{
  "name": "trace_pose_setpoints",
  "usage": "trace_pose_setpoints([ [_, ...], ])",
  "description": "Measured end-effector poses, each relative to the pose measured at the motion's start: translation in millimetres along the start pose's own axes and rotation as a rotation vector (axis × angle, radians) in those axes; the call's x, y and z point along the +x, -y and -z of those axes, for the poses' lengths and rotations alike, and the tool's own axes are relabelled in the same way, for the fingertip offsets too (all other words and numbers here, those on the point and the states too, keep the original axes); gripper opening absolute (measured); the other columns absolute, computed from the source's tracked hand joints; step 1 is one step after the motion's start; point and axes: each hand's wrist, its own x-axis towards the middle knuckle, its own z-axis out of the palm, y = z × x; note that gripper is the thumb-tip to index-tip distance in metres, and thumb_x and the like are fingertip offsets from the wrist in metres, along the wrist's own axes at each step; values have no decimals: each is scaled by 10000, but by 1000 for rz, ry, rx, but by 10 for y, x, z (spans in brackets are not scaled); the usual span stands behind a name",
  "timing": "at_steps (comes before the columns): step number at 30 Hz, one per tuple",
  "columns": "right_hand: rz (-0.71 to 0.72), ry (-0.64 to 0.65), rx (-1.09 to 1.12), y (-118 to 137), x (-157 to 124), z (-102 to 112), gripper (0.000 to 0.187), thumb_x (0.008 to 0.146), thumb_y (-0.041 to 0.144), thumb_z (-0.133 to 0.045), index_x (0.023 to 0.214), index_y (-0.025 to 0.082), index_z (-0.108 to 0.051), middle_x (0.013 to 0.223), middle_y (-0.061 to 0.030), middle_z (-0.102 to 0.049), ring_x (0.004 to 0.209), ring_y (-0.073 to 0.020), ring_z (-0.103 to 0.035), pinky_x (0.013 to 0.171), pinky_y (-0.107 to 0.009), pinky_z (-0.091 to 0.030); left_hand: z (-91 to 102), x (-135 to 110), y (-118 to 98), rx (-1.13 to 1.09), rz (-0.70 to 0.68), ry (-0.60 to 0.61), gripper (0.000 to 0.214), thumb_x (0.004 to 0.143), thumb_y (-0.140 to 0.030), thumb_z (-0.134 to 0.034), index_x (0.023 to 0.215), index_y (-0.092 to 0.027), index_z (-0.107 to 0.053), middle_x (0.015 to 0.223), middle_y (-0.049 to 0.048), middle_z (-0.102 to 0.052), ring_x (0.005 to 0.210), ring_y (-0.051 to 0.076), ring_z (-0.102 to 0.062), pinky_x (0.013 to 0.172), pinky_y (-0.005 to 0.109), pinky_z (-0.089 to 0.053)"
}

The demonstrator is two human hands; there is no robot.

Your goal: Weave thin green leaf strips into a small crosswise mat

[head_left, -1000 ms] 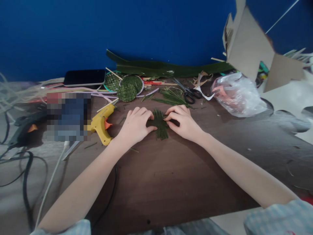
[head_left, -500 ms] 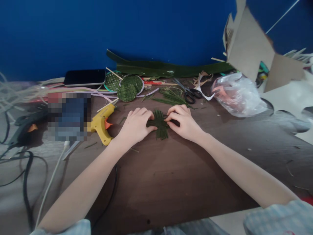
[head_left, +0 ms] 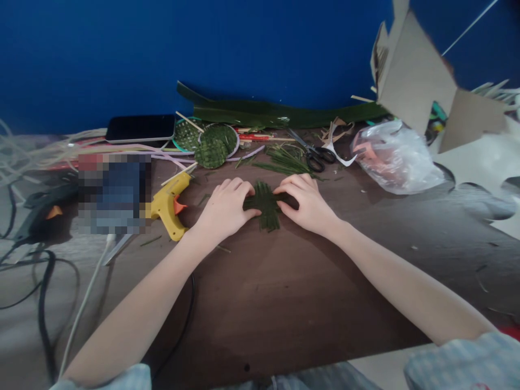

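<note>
Head view, single frame. Leaf weave (head_left: 266,208) lies flat on the brown table (head_left: 284,303), about on the person's midline and directly between the two hands. Its loose strip ends run toward and away from the person, and the fringe shows at the near edge. The cross strips run left to right, from one hand to the other. Left hand (head_left: 225,208): half curled, knuckles up, fingertips and thumb closed on the left edge of the weave. Right hand (head_left: 306,203): fingers bent, tips closed on a dark cross strip at the right edge; the thumb is mostly hidden, so how firm the pinch is I cannot tell. Both hands touch the weave and neither is nearer; the weave lies to the right of the left hand and to the left of the right hand. Nearby: yellow glue gun (head_left: 168,208) just beside the left hand on its outer side; loose green strips (head_left: 284,161) and scissors (head_left: 317,154) beyond the right hand, apart from it; round woven discs (head_left: 213,145) farther back, near the blue wall.
</note>
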Motion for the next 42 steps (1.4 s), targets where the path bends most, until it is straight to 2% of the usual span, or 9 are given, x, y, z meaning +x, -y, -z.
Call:
trace_pose_setpoints([
  [20, 60, -33, -30, -20, -2, -32, 48, 792, 151, -546, 778, 193, -562, 893, -59, -604, 892, -220, -481, 763, -358, -348, 7, 0, 3, -5, -46, -21, 272, 732, -300, -704, 897, -140, -558, 921, 66, -582, 900, 233, -525, 827, 368, -424],
  [29, 67, -30, -35, -21, -5, -33, 48, 797, 148, -547, 783, 192, -559, 890, -59, -600, 884, -216, -486, 762, -351, -351, 0, 4, 16, -20, -54, -20, 290, 724, -302, -714, 912, -142, -562, 929, 63, -579, 906, 228, -518, 847, 368, -420],
  [36, 47, -28, -29, -5, -4, -21, 113, 802, 155, -530, 895, 203, -573, 924, -69, -618, 908, -232, -494, 770, -362, -350, 3, 4, 13, -19, -42, -12, 279, 726, -298, -711, 908, -145, -564, 930, 61, -578, 909, 230, -524, 839, 374, -431],
  [42, 59, -27, -25, -6, 2, -20, 87, 804, 154, -537, 869, 196, -578, 912, -64, -623, 901, -225, -501, 772, -358, -354, 6, 3, 10, -33, -34, -10, 270, 728, -295, -708, 902, -149, -561, 929, 62, -579, 911, 233, -527, 829, 373, -432],
])
